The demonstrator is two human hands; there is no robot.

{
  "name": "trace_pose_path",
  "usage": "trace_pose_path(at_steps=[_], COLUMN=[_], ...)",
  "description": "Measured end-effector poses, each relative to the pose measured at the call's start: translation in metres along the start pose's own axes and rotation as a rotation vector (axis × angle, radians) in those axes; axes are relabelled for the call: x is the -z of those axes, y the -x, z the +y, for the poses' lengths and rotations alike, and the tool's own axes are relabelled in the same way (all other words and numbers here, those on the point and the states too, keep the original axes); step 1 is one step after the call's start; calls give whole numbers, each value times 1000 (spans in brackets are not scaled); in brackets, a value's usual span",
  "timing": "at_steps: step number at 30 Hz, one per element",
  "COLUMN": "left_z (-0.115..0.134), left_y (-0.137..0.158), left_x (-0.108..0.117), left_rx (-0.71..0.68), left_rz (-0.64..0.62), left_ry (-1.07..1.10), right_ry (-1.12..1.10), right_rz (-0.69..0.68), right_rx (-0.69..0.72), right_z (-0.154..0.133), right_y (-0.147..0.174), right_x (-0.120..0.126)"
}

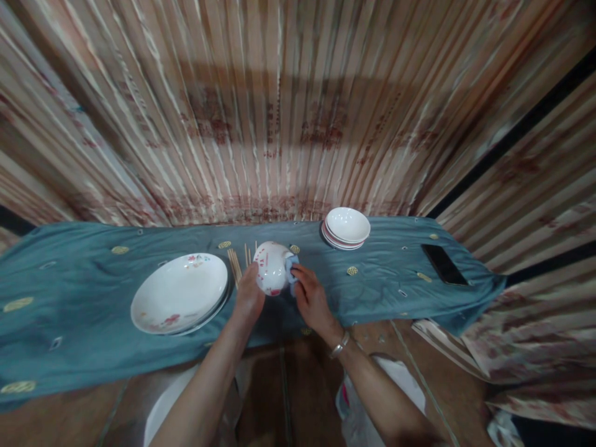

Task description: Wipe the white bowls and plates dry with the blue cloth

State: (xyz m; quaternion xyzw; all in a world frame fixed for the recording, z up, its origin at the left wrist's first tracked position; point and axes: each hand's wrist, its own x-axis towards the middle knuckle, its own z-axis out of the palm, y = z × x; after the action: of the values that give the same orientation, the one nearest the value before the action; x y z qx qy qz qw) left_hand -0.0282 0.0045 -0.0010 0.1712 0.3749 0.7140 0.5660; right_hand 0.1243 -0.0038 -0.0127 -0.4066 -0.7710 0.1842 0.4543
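Note:
A white bowl [272,268] with red floral marks is held over the front of the table, its outer side turned toward me. My left hand [250,293] grips it by the left edge. On the right, my right hand [311,297] is closed on a light blue cloth [291,266] that presses against the bowl's side. Behind the bowl and my left hand lie several wooden chopsticks [235,267], partly hidden. Large white plates [181,292] with floral decoration are stacked to the left of my left hand.
Small white bowls [348,225] stand stacked at the back right. A black phone [443,264] lies near the right end of the blue-green tablecloth [93,267]. A pleated, patterned curtain [298,136] hangs behind the table. White objects stand on the floor below.

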Motion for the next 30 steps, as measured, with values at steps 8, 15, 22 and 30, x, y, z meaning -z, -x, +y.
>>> trace_pose_path(at_steps=[8,15,22,30], left_z=[-11,-12,-6,-10], left_y=[4,9,15,13], left_x=[-5,-4,-5,-3], left_rx=[-64,-127,-121,-121], left_rz=[33,21,3,37], left_ry=[-72,-262,-365,-315], right_ry=[115,202,86,-186], right_rz=[-8,10,92,120], right_rx=[144,208,-27,-396], right_z=[-7,2,13,44], right_y=[0,-13,-24,-21], right_x=[-5,0,6,-6])
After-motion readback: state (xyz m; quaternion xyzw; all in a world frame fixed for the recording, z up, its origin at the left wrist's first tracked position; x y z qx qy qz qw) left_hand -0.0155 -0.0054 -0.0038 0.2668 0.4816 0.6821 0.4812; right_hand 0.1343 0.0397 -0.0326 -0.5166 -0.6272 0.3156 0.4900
